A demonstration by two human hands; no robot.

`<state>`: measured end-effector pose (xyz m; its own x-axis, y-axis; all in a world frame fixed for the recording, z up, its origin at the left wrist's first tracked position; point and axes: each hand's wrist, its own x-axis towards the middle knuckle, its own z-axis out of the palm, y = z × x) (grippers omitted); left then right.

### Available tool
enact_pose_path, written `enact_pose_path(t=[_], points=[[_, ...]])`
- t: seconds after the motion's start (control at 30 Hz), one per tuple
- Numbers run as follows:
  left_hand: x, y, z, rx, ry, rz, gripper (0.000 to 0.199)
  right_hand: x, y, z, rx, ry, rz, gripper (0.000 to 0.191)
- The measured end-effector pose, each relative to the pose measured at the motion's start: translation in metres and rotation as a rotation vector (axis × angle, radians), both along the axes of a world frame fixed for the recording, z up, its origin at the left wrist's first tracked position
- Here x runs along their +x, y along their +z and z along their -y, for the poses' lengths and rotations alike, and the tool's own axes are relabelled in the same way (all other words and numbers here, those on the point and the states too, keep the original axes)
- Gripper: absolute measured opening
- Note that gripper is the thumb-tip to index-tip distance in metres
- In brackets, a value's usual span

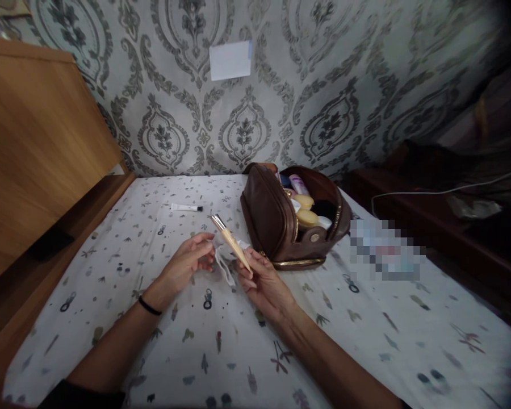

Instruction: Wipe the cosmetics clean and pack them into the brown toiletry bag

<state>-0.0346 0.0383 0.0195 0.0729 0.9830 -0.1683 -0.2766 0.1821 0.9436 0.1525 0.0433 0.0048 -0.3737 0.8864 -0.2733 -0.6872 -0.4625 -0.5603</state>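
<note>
My right hand (pixel 262 284) is closed on a slim tapered golden tube (pixel 232 241) with silvery ends pointing up and to the left. A crumpled white cloth or tissue (pixel 225 266) hangs between my hands, partly behind the tube and against my right fingers. My left hand (pixel 193 255) is just left of it, fingers curled and apart, with nothing plainly held. Close beyond my right hand stands an open brown bag (pixel 268 210) with yellow-lidded jars (pixel 307 217) and other containers inside. A small white tube with a black cap (pixel 186 208) lies beyond my left hand.
A wooden cabinet (pixel 38 142) borders the patterned white sheet (pixel 153 363) on the left. Dark furniture (pixel 426 233) with a white cable stands on the right. A blurred-out item (pixel 385 250) lies right of the bag. Patterned wallpaper rises behind.
</note>
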Motion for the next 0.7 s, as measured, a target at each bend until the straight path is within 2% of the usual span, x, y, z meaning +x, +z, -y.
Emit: enact_pose_path(t=[0.1, 0.17, 0.3, 0.37, 0.43, 0.53, 0.7], points=[[0.005, -0.002, 0.001, 0.045, -0.041, -0.088, 0.028, -0.001, 0.000, 0.001, 0.003, 0.005, -0.006, 0.040], [0.008, -0.002, 0.000, 0.051, -0.024, -0.087, 0.027, -0.001, 0.001, 0.001, 0.012, 0.002, 0.007, 0.039], [0.007, 0.003, -0.001, -0.021, 0.199, 0.096, 0.028, 0.000, 0.003, 0.000, 0.053, 0.001, 0.060, 0.045], [0.006, 0.006, -0.002, 0.008, 0.308, 0.174, 0.030, 0.000, 0.002, 0.000, 0.098, -0.007, 0.092, 0.049], [0.006, 0.009, -0.002, 0.076, 0.320, 0.227, 0.030, -0.002, -0.001, 0.000, 0.156, -0.017, 0.166, 0.049], [0.011, 0.011, 0.001, 0.151, 0.237, 0.276, 0.029, -0.005, -0.008, 0.005, 0.336, -0.003, 0.379, 0.044], [0.023, 0.009, 0.007, 0.121, 0.173, 0.286, 0.031, -0.008, -0.014, 0.016, 0.761, 0.016, 0.791, 0.032]])
